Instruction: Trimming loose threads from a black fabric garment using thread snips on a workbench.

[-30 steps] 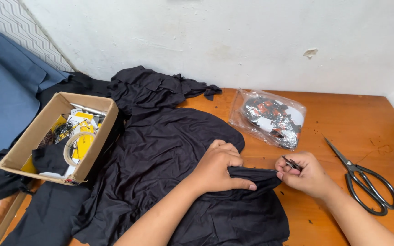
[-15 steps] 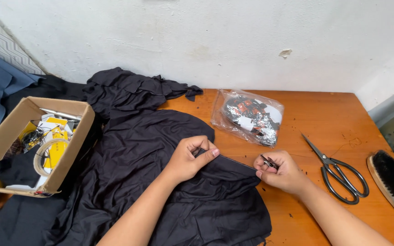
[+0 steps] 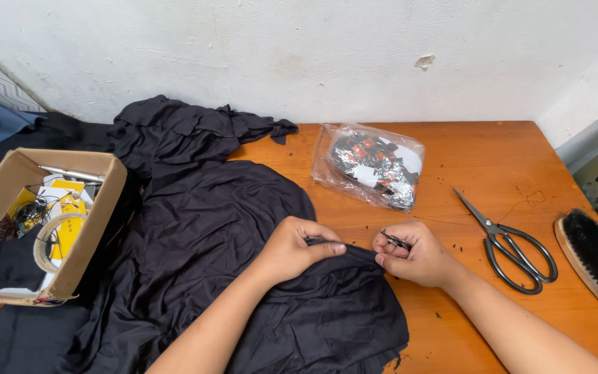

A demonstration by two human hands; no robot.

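Head view shows the left hand (image 3: 297, 248) pinching the black cloth (image 3: 230, 228) taut while the right hand (image 3: 413, 255), just beside it, closes on small thread snips (image 3: 394, 240), seemingly for trimming.

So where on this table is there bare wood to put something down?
Bare table lies between the plastic bag and the right edge, behind the scissors. A smaller patch sits before the scissors, beside the right hand. The left is crowded: black fabric and cardboard box.
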